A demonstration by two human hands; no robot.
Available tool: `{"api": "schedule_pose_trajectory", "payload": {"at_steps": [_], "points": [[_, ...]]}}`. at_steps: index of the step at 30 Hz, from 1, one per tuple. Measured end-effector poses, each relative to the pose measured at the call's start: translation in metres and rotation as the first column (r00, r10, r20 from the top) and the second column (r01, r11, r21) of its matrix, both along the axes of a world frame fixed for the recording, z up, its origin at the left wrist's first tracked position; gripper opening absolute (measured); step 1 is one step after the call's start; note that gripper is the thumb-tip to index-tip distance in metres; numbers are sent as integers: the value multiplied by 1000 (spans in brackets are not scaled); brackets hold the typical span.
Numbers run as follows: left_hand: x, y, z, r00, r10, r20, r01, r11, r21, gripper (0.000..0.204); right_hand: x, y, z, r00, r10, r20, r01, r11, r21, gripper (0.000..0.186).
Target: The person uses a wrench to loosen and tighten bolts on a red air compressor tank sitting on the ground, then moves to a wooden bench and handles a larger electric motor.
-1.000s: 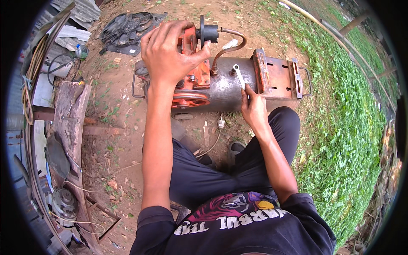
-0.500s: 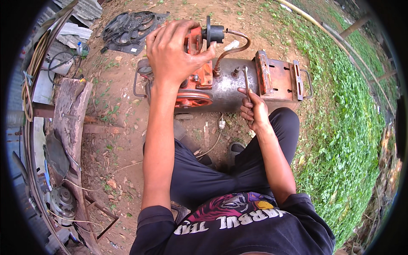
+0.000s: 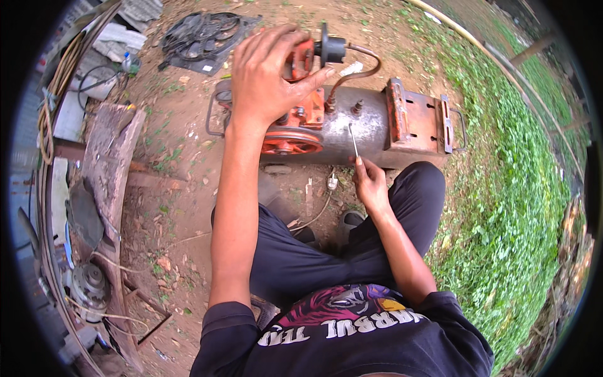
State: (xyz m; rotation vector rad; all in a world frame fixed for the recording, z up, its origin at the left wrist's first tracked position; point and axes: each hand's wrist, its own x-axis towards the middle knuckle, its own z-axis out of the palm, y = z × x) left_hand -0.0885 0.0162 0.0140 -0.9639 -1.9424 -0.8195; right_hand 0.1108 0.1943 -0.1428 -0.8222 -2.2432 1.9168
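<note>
In front of me an air compressor lies lengthwise, with a bare grey metal tank [image 3: 370, 139]. My left hand [image 3: 267, 78] is clasped over the top of its orange pump head [image 3: 304, 56], thumb toward the black round air filter [image 3: 333, 50]. My right hand [image 3: 370, 183] grips a wrench [image 3: 353, 139] by its lower end, the upper end in front of the tank; whether it touches cannot be told. A bent copper pipe [image 3: 378, 65] runs down to the tank, beside a small fitting [image 3: 358, 107]. Below my left wrist is a red pulley wheel [image 3: 292, 143].
An orange bracketed mounting plate [image 3: 427, 122] sits at the tank's right end. A white plug [image 3: 332, 183] with its cord lies on the dirt near my feet. Leftward are a wooden plank [image 3: 110, 169], a round metal part [image 3: 89, 284] and a black tangled heap [image 3: 200, 39]. Grass [image 3: 509, 245] covers the right.
My right hand has lowered toward me, and the wrench now tilts with its upper end to the left. My left hand stays on the pump head. The whole view has shifted slightly.
</note>
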Motion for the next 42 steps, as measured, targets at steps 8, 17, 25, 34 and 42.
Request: {"api": "schedule_pose_trajectory", "payload": {"at_steps": [8, 17, 25, 34, 42], "points": [[36, -118, 24, 977, 51, 206, -72, 993, 96, 26, 28, -63, 28, 716, 680, 157, -653, 732, -195, 35], [90, -354, 14, 459, 852, 252, -882, 404, 242, 39, -91, -269, 89, 432, 844, -318, -747, 532, 398, 27], [105, -476, -45, -138, 758, 638, -990, -81, -117, 48, -133, -439, 116, 162, 887, -432, -756, 393, 523, 17], [104, -481, -59, 293, 547, 784, -916, -76, 395, 31, -131, -521, 108, 87, 966, -242, -729, 227, 646, 16], [108, -482, -63, 371, 483, 793, -832, -205, 515, 33, -138, -485, 119, -96, 976, -194, -723, 65, 688, 17]]}}
